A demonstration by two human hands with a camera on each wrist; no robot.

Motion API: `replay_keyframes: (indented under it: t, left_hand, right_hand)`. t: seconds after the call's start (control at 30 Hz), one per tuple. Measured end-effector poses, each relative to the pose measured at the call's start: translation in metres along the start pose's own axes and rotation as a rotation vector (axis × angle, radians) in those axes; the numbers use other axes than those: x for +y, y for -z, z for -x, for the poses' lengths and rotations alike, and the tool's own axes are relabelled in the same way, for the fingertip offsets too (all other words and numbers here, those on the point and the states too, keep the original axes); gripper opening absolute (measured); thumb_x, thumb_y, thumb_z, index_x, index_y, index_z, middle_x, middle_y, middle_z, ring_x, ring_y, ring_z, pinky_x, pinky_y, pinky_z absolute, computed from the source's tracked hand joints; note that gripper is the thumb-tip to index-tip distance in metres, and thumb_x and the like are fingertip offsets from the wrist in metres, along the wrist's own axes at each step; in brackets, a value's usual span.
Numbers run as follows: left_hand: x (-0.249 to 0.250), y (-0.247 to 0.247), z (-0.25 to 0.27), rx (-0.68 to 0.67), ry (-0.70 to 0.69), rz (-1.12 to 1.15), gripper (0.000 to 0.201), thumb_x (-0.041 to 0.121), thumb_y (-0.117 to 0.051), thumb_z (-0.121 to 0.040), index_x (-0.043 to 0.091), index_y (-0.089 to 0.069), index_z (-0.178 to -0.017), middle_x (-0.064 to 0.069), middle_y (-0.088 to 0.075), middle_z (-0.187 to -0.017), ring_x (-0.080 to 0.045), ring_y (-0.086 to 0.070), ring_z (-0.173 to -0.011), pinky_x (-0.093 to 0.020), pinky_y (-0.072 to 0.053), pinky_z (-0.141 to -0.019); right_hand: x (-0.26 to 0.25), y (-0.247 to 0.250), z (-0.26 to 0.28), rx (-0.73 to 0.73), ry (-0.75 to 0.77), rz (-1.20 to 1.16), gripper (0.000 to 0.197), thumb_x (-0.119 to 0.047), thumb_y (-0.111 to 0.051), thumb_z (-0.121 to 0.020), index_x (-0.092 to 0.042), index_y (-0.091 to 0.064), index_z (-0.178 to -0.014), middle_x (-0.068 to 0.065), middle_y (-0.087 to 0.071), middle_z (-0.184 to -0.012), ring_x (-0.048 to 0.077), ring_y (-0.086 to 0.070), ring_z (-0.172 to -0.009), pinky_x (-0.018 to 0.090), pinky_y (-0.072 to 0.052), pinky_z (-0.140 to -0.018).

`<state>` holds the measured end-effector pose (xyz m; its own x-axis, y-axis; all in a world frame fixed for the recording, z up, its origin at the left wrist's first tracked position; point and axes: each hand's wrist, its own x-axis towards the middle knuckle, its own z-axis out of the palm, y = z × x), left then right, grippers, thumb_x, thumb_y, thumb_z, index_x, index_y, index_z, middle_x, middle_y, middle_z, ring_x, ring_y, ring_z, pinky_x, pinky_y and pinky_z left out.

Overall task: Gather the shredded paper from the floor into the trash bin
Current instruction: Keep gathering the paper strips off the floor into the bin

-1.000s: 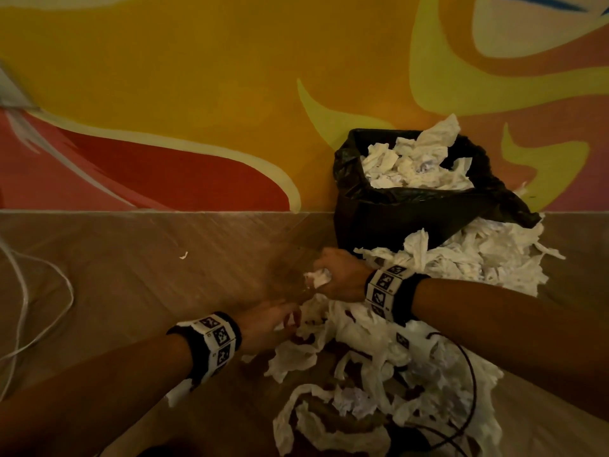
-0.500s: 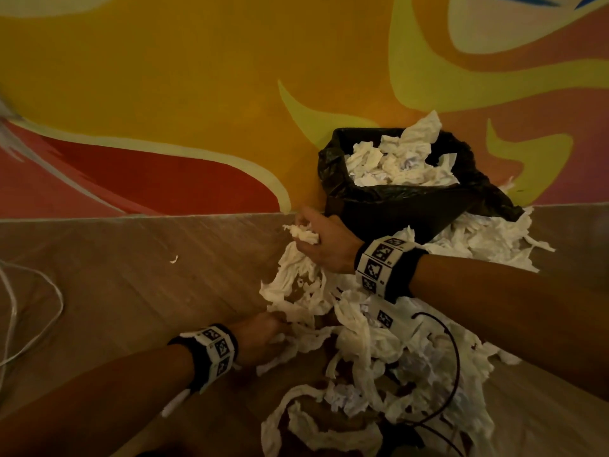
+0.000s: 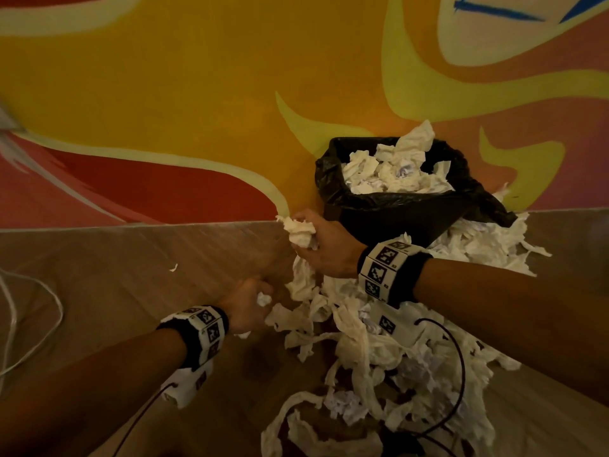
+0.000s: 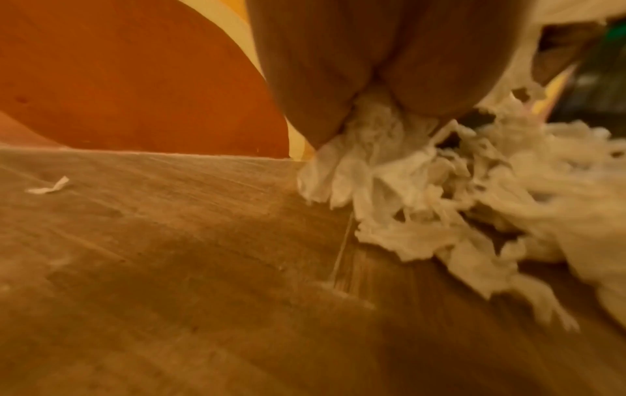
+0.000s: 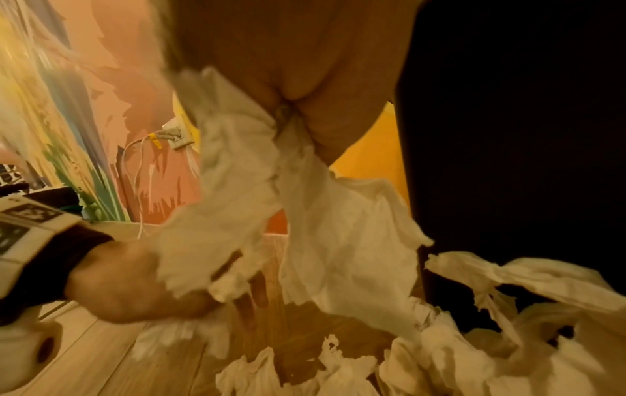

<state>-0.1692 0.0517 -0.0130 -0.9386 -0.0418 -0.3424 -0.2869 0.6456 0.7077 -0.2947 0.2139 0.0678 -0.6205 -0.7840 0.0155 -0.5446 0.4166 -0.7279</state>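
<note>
The right hand (image 3: 324, 247) sat just left of centre in the head view, raised off the floor (image 3: 131, 291), directly beside the lower left corner of the trash bin (image 3: 389, 222). Its grip was curled tight around a wad of paper (image 3: 300, 230), and long strips (image 5: 315, 214) trailed down from the fist toward the heap below.

The left hand (image 3: 247, 306) was lower and to the left of it, close to the floor at the left edge of the shredded paper (image 3: 379, 351). Its grip was pinching a small clump of paper (image 3: 263, 298); the left wrist view was blurred, but the fingers (image 4: 321, 80) appeared pressed together over the white shreds (image 4: 372, 150).

The shredded paper lay in a loose heap on the floor, running from the centre to the lower right of the frame, in front of the bin and along its right side. More crumpled paper (image 3: 395, 173) filled the bin above its rim. The bin stood in the upper right of centre against the painted wall (image 3: 197, 94), lined with a black bag (image 3: 329, 173).

One small scrap (image 3: 173, 267) lay alone on the floor, well apart from the heap, at left of centre. A white cable (image 3: 33, 311) looped along the left edge of the frame. A black wire (image 3: 461, 364) arched over the heap at lower right.
</note>
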Motion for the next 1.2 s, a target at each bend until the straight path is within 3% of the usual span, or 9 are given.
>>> replay_keyframes:
  t: [0.13,0.23,0.37,0.5,0.6,0.73,0.93,1.13,1.2]
  left_hand:
    - [0.015,0.012,-0.004,0.169,-0.158,0.112,0.035,-0.012,-0.063,-0.08,0.0,-0.059,-0.112,-0.002,-0.058,-0.116,-0.017,-0.055,-0.103,-0.017,-0.047,-0.087]
    - [0.033,0.025,-0.003,0.126,-0.18,0.181,0.052,-0.013,-0.063,-0.081,0.006,-0.051,-0.128,-0.002,-0.051,-0.126,-0.008,-0.049,-0.107,0.003,-0.036,-0.082]
    - [0.053,0.036,-0.005,-0.2,0.007,0.81,0.034,0.02,-0.061,-0.088,0.027,-0.06,-0.122,-0.014,-0.061,-0.126,-0.025,-0.061,-0.099,-0.037,-0.05,-0.082]
    - [0.06,0.037,-0.008,-0.186,0.027,0.864,0.049,0.049,-0.076,-0.067,0.028,-0.066,-0.109,-0.001,-0.07,-0.108,-0.016,-0.067,-0.09,-0.03,-0.055,-0.073]
    - [0.077,0.032,-0.011,-0.108,-0.092,0.699,0.034,0.035,-0.072,-0.076,0.024,-0.064,-0.106,0.004,-0.073,-0.102,-0.016,-0.069,-0.094,-0.025,-0.054,-0.074]
    - [0.099,0.034,-0.014,-0.043,-0.196,0.598,0.009,0.004,-0.056,-0.092,0.012,-0.06,-0.093,0.008,-0.07,-0.066,0.0,-0.065,-0.058,-0.013,-0.049,-0.052]
    - [0.126,0.059,-0.022,0.022,-0.245,0.561,0.02,0.0,-0.052,-0.095,-0.016,-0.05,-0.082,-0.022,-0.046,-0.056,-0.024,-0.042,-0.042,-0.031,-0.032,-0.041]
    - [0.155,0.088,-0.035,0.319,-0.446,0.316,0.016,-0.001,-0.058,-0.091,-0.003,-0.061,-0.075,0.002,-0.06,-0.06,-0.004,-0.048,-0.048,-0.017,-0.037,-0.047]
    - [0.17,0.093,-0.04,0.327,-0.493,0.242,0.017,-0.004,-0.059,-0.088,0.006,-0.062,-0.075,0.008,-0.061,-0.064,0.0,-0.051,-0.05,-0.015,-0.037,-0.049]
  right_hand:
    - [-0.003,0.004,-0.002,-0.003,0.057,0.035,0.026,-0.007,-0.056,-0.089,-0.029,-0.043,-0.084,-0.011,-0.042,-0.06,-0.006,-0.047,-0.052,0.009,-0.034,-0.049]
    - [-0.009,0.006,-0.004,-0.005,0.099,0.043,0.041,0.005,-0.05,-0.086,-0.029,-0.032,-0.071,-0.01,-0.034,-0.058,0.002,-0.039,-0.049,0.012,-0.031,-0.049]
    - [-0.016,0.014,-0.004,-0.045,0.121,0.086,0.03,-0.002,-0.053,-0.087,-0.029,-0.051,-0.073,-0.02,-0.045,-0.066,-0.001,-0.045,-0.055,0.001,-0.031,-0.058]
    - [-0.02,0.017,0.0,0.037,0.075,0.099,0.019,-0.029,-0.049,-0.092,-0.021,-0.054,-0.076,-0.015,-0.055,-0.064,-0.002,-0.051,-0.06,0.016,-0.034,-0.063]
    - [-0.029,0.018,-0.001,0.079,0.01,-0.018,0.038,-0.049,-0.039,-0.097,-0.016,-0.054,-0.086,-0.003,-0.059,-0.07,0.01,-0.058,-0.066,0.027,-0.043,-0.062]
    - [-0.049,0.022,-0.004,0.173,-0.017,-0.191,0.054,-0.048,-0.03,-0.101,-0.005,-0.058,-0.085,0.008,-0.062,-0.072,0.02,-0.059,-0.068,0.042,-0.047,-0.071]
    - [-0.059,0.047,-0.008,0.301,0.052,-0.249,0.019,-0.024,-0.051,-0.094,-0.021,-0.042,-0.111,-0.008,-0.058,-0.073,0.0,-0.053,-0.056,0.018,-0.041,-0.054]
    - [-0.053,0.079,-0.012,0.415,-0.037,-0.144,0.016,-0.035,-0.054,-0.091,-0.025,-0.052,-0.103,0.004,-0.049,-0.1,0.015,-0.05,-0.091,0.029,-0.041,-0.076]
    - [-0.051,0.092,-0.011,0.347,-0.05,-0.268,0.014,-0.034,-0.056,-0.093,-0.024,-0.054,-0.102,0.0,-0.058,-0.087,0.011,-0.057,-0.075,0.029,-0.046,-0.064]
